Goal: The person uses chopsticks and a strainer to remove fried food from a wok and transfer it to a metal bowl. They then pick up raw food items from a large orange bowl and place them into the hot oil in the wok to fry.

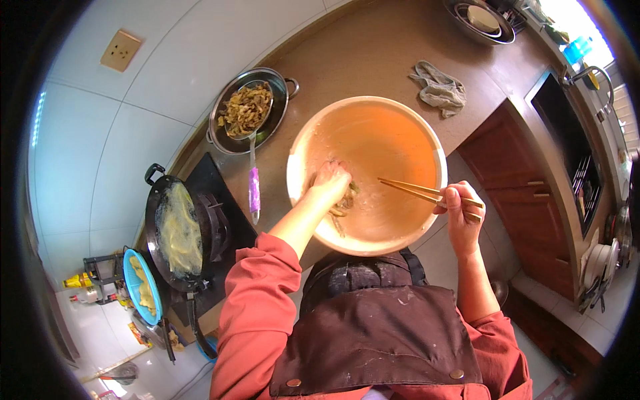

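Note:
A large orange plastic basin (395, 145) sits before me at the counter's edge. Inside it, at the left, my left hand (332, 176) is down on battered food strips (345, 202); its fingertips are hidden, so its grasp cannot be told. At the basin's right rim my right hand (460, 210) holds a pair of wooden chopsticks (412, 188), their tips over the basin. To the left, a black wok (155, 225) holds pale food frying in bubbling oil (180, 230). A skimmer with a purple handle (254, 190) rests across a steel pot (277, 125), its bowl full of browned fried pieces (247, 107).
A crumpled grey cloth (440, 90) lies on the brown counter (350, 55) beyond the basin. Stacked bowls (482, 22) stand at the back right, near a sink (565, 125). A blue basket (142, 285) with pale food is left of the wok, whose long handle (197, 320) points toward me.

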Available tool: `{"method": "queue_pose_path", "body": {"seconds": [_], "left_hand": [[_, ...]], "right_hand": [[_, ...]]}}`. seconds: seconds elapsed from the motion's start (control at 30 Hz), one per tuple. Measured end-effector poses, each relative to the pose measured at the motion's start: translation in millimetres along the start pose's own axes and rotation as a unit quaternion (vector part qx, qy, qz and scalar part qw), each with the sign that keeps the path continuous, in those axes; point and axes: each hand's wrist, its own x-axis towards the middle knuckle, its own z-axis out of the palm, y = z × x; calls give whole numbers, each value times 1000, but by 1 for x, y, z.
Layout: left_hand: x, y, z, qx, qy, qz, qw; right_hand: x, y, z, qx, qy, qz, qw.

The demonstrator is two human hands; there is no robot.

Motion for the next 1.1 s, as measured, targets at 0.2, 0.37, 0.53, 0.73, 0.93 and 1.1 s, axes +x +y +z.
{"method": "queue_pose_path", "body": {"seconds": [0.2, 0.37, 0.53, 0.73, 0.93, 1.1], "left_hand": [[-3, -19, -18, -189, -104, 28, 976], [-37, -27, -59, -397, -32, 17, 917], [-89, -35, -105, -563, -27, -33, 825], [-186, -100, -154, -599, 147, -58, 785], [-292, -206, -172, -456, 274, -275, 801], [-325, -338, -83, -278, 285, -407, 822]], "right_hand": [[2, 6, -17, 30, 14, 11, 999], [13, 7, -12, 32, 8, 24, 999], [21, -1, 12, 17, -24, 23, 999], [14, -3, 36, -13, -25, 16, 999], [-4, 0, 63, -30, -21, 11, 999], [-19, -8, 81, -56, -8, 6, 998]]}}
